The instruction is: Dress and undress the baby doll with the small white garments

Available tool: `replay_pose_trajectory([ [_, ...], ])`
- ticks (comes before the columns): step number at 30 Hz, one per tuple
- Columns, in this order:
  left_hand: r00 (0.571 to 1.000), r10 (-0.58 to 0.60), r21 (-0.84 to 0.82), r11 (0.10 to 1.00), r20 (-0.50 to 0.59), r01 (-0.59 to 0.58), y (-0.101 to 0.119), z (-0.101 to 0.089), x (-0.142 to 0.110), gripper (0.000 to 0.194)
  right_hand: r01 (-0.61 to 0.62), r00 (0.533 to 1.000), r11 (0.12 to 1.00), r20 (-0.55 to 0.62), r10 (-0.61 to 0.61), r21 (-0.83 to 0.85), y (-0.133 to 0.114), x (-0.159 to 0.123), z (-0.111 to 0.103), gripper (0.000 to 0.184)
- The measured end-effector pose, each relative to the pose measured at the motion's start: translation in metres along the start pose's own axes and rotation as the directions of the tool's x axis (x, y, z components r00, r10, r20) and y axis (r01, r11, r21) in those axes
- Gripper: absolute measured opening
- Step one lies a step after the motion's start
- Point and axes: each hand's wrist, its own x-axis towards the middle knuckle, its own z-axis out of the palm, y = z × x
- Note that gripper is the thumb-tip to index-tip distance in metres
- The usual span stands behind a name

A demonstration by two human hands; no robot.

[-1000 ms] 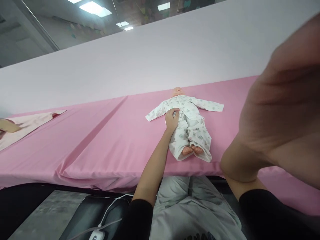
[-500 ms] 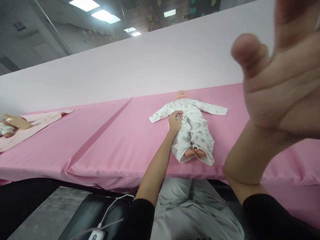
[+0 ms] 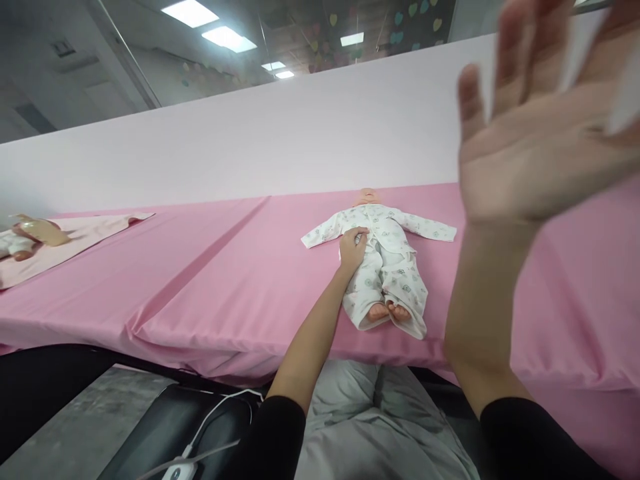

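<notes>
A baby doll [image 3: 385,243] lies on its back on the pink sheet, dressed in a white printed shirt and trousers. Its bare feet point towards me, and both sleeves stretch out sideways. My left hand [image 3: 353,248] is at the doll's waist on the left side, its fingers curled in on the clothing near the shirt hem. Raised high on the right and close to the camera is my right hand [image 3: 535,153], palm showing, fingers spread, holding nothing. Its fingertips are partly cut off by the frame edge and blurred.
The pink sheet [image 3: 210,267] covers a long table against a white partition [image 3: 240,147]. Far left, a pale cloth [image 3: 95,233] bears another doll [image 3: 43,231], cut off by the frame. Below is a black seat [image 3: 150,427] with a white cable and device [image 3: 181,469].
My right hand has drawn away from the camera, and more of its spread fingers now shows. The left hand stays at the doll's waist. The view has shifted slightly.
</notes>
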Motion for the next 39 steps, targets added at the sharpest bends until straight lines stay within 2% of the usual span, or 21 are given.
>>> replay_pose_trajectory([
  [1, 1.0, 0.003, -0.003, 1.0, -0.002, -0.003, 0.001, 0.0, 0.0, 0.019, 0.094, 0.981, 0.991, -0.18, -0.077, 0.091, 0.002, 0.012, 0.018, 0.068],
  [2, 1.0, 0.01, -0.007, 1.0, -0.007, -0.01, 0.003, -0.001, -0.001, 0.018, 0.079, 0.978, 0.982, -0.203, -0.043, 0.17, 0.011, 0.024, 0.035, 0.054],
  [4, 0.999, 0.027, -0.011, 1.0, -0.019, -0.027, 0.006, -0.002, -0.001, 0.018, -0.089, 0.953, 0.975, -0.267, 0.142, 0.202, 0.051, 0.043, 0.059, 0.043],
  [6, 0.999, 0.029, -0.008, 1.0, -0.025, -0.029, 0.007, -0.002, -0.001, 0.017, -0.289, 0.915, 0.956, -0.284, 0.288, 0.041, 0.108, 0.05, 0.07, 0.042],
  [9, 1.0, 0.017, -0.003, 1.0, -0.024, -0.017, 0.009, -0.002, -0.001, 0.018, -0.364, 0.919, 0.9, -0.247, 0.306, -0.24, 0.192, 0.033, 0.072, 0.039],
  [11, 1.0, 0.019, 0.007, 1.0, -0.014, -0.019, 0.01, -0.002, -0.001, 0.019, -0.447, 0.894, 0.779, -0.25, 0.372, -0.439, 0.23, 0.015, 0.07, 0.035],
  [13, 1.0, 0.018, 0.032, 0.999, -0.003, -0.018, 0.011, -0.001, -0.001, 0.019, -0.455, 0.872, 0.591, -0.197, 0.448, -0.666, 0.251, 0.001, 0.067, 0.032],
  [16, 1.0, 0.019, 0.051, 0.998, 0.006, -0.019, 0.012, 0.0, -0.001, 0.02, -0.321, 0.878, 0.381, -0.122, 0.463, -0.867, 0.26, -0.002, 0.06, 0.034],
  [18, 1.0, 0.019, 0.048, 0.999, 0.007, -0.019, 0.012, 0.0, -0.001, 0.02, -0.282, 0.869, 0.29, -0.115, 0.482, -0.914, 0.262, 0.005, 0.057, 0.035],
  [20, 1.0, 0.015, 0.047, 0.999, 0.01, -0.015, 0.011, 0.0, -0.001, 0.02, -0.29, 0.839, 0.237, -0.127, 0.53, -0.927, 0.264, 0.014, 0.053, 0.034],
  [23, 1.0, 0.018, 0.044, 0.999, 0.014, -0.019, 0.011, 0.001, -0.002, 0.02, -0.323, 0.81, 0.222, -0.147, 0.568, -0.92, 0.266, 0.021, 0.051, 0.032],
  [27, 1.0, 0.015, 0.049, 0.999, 0.005, -0.015, 0.011, 0.001, -0.003, 0.021, -0.407, 0.818, 0.217, -0.249, 0.518, -0.887, 0.264, 0.018, 0.052, 0.032],
  [31, 1.0, 0.024, 0.036, 0.999, 0.0, -0.024, 0.012, 0.001, -0.004, 0.02, -0.47, 0.8, 0.172, -0.336, 0.497, -0.866, 0.264, 0.016, 0.054, 0.031],
  [35, 1.0, 0.017, 0.025, 1.0, -0.003, -0.017, 0.012, 0.001, -0.004, 0.019, -0.438, 0.814, 0.153, -0.318, 0.487, -0.886, 0.27, 0.022, 0.054, 0.032],
  [39, 1.0, 0.021, 0.016, 1.0, -0.004, -0.021, 0.012, 0.001, -0.005, 0.019, -0.394, 0.83, 0.207, -0.25, 0.498, -0.896, 0.279, 0.028, 0.059, 0.024],
])
